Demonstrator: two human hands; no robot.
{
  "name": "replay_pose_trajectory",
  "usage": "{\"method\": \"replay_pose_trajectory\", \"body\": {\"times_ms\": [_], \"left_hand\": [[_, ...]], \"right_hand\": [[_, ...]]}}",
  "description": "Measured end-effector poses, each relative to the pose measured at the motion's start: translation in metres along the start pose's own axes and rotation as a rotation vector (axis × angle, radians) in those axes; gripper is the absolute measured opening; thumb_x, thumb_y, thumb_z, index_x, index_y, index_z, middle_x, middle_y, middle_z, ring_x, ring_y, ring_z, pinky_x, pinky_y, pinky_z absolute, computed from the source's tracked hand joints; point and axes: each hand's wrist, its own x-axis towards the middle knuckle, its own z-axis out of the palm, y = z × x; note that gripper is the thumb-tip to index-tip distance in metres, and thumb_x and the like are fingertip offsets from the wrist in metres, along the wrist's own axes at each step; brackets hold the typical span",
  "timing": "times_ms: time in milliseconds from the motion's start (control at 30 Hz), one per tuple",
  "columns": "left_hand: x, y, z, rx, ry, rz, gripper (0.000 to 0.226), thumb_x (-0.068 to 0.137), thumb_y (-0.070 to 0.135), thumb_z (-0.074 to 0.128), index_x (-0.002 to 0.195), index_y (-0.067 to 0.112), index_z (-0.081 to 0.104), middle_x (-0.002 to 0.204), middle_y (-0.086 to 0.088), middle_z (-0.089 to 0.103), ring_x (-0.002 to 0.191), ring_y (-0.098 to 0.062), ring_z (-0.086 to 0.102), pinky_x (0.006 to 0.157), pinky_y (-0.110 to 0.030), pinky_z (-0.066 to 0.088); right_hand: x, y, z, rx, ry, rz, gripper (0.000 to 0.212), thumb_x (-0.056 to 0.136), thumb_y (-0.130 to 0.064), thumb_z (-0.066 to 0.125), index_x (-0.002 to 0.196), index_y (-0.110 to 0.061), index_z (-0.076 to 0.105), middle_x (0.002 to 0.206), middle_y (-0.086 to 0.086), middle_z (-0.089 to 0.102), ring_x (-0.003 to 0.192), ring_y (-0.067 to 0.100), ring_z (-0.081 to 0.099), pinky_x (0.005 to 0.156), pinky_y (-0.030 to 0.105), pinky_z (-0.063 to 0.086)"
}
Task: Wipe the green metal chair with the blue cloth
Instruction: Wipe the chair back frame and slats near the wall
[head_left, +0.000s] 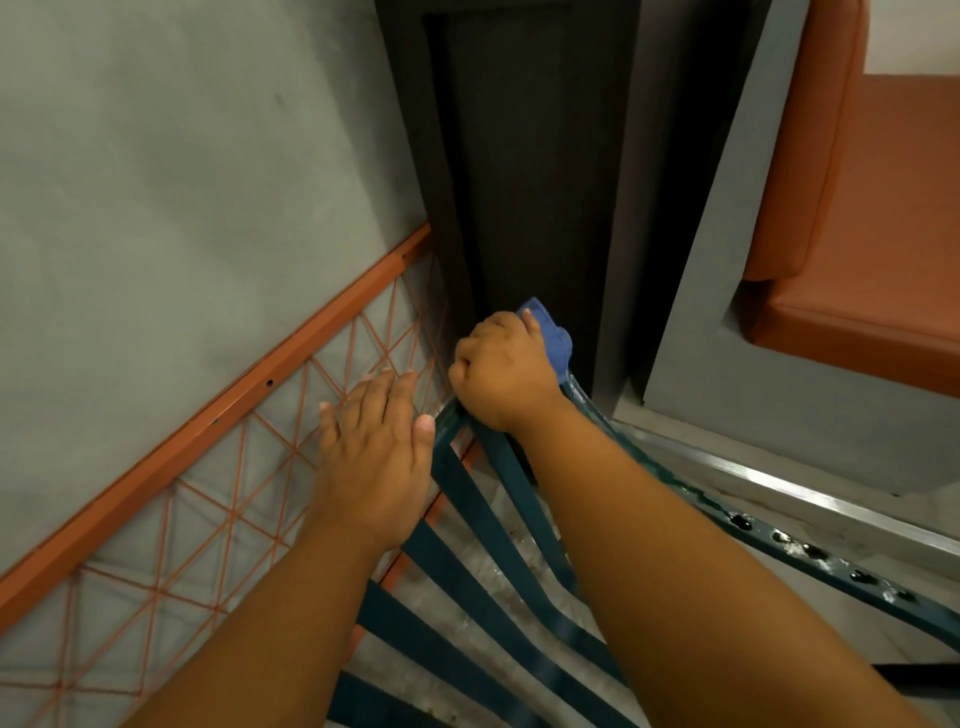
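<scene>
The green metal chair (483, 525) fills the lower middle, its flat slats running diagonally and a curved rail with dark holes reaching to the lower right. My right hand (501, 371) is fisted on the blue cloth (553, 338), pressing it onto the chair's upper corner where the rail bends. Only a bunch of cloth shows beyond my fingers. My left hand (374, 447) lies flat with fingers apart beside the chair's left edge, its thumb at the frame, over the orange wire mesh.
An orange-framed wire mesh panel (208, 415) slants along the grey wall (182, 156) on the left. A dark pillar (524, 156) stands straight ahead. An orange cushioned bench (862, 234) sits at right on a grey base, with a metal floor strip (769, 483) below it.
</scene>
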Motion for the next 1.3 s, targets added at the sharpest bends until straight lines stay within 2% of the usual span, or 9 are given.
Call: {"method": "replay_pose_trajectory", "body": {"times_ms": [167,267,433,633,900,1000,1100,1200,1300], "left_hand": [[-0.001,0.003,-0.001,0.038,0.005,0.011,0.074,0.087,0.048,-0.009,0.151,0.020,0.015,0.157,-0.002,0.019,0.146,-0.018,0.011,0.118,-0.048,0.003],[0.000,0.004,-0.001,0.034,0.009,0.006,0.075,0.087,0.048,-0.009,0.151,0.019,0.015,0.157,-0.003,0.019,0.146,-0.019,0.011,0.117,-0.049,0.004],[0.000,0.005,-0.002,0.052,0.008,0.007,0.076,0.086,0.049,-0.011,0.151,0.019,0.015,0.158,-0.003,0.019,0.146,-0.019,0.010,0.117,-0.049,0.004],[-0.001,0.005,-0.001,0.028,0.000,0.015,0.074,0.088,0.048,-0.008,0.152,0.019,0.014,0.158,-0.003,0.019,0.146,-0.018,0.008,0.118,-0.048,0.002],[-0.003,0.003,-0.001,0.010,-0.002,0.016,0.060,0.097,0.043,0.002,0.151,0.019,0.014,0.158,-0.002,0.019,0.147,-0.018,0.008,0.119,-0.048,0.001],[-0.001,0.003,-0.001,0.027,0.015,0.027,0.063,0.094,0.043,-0.001,0.151,0.020,0.013,0.157,-0.002,0.019,0.147,-0.018,0.007,0.118,-0.049,0.002],[-0.002,0.002,0.000,0.029,0.017,0.019,0.066,0.091,0.044,-0.002,0.151,0.020,0.013,0.157,-0.001,0.019,0.147,-0.017,0.008,0.118,-0.050,0.003],[0.000,0.002,0.000,0.032,0.005,0.021,0.064,0.094,0.044,-0.001,0.151,0.020,0.012,0.158,-0.002,0.018,0.147,-0.018,0.006,0.118,-0.050,0.002],[0.001,0.003,0.000,0.019,-0.012,0.019,0.058,0.098,0.042,0.003,0.152,0.020,0.010,0.159,-0.002,0.016,0.147,-0.018,0.004,0.118,-0.050,0.001]], "right_hand": [[0.014,0.011,-0.006,-0.096,-0.097,0.004,0.044,0.092,-0.039,0.030,0.098,-0.020,0.069,0.099,0.005,0.062,0.103,0.029,0.048,0.100,0.043,0.031],[0.007,-0.004,0.008,-0.055,0.056,0.038,0.056,0.083,-0.037,0.020,0.080,-0.011,0.069,0.088,0.010,0.066,0.093,0.034,0.054,0.095,0.046,0.037],[-0.027,0.015,0.020,0.225,0.240,-0.193,0.037,0.095,-0.035,0.037,0.101,-0.020,0.071,0.109,-0.003,0.067,0.115,0.023,0.050,0.104,0.040,0.031],[0.020,0.038,0.008,0.086,0.010,0.078,0.050,0.091,-0.046,0.022,0.108,-0.027,0.065,0.122,0.000,0.059,0.125,0.028,0.041,0.106,0.047,0.031],[0.052,0.038,-0.021,0.229,-0.273,0.577,0.039,0.090,-0.044,0.046,0.120,-0.021,0.055,0.112,0.006,0.050,0.102,0.030,0.045,0.076,0.041,0.046],[0.062,0.032,-0.025,-0.084,-0.447,0.435,0.047,0.086,-0.048,0.046,0.111,-0.009,0.054,0.104,0.009,0.055,0.103,0.033,0.051,0.078,0.039,0.043],[0.062,0.024,-0.024,-0.265,-0.528,0.194,0.036,0.083,-0.049,0.044,0.087,-0.013,0.051,0.101,0.008,0.052,0.096,0.029,0.046,0.079,0.040,0.039],[0.054,0.026,-0.042,-0.054,-0.491,0.218,0.030,0.090,-0.043,0.044,0.082,-0.021,0.063,0.091,0.008,0.064,0.082,0.023,0.060,0.078,0.037,0.051],[0.039,0.027,-0.036,0.349,-0.227,0.448,0.024,0.093,-0.030,0.045,0.094,-0.019,0.066,0.090,0.004,0.060,0.090,0.023,0.060,0.078,0.034,0.052]]}}
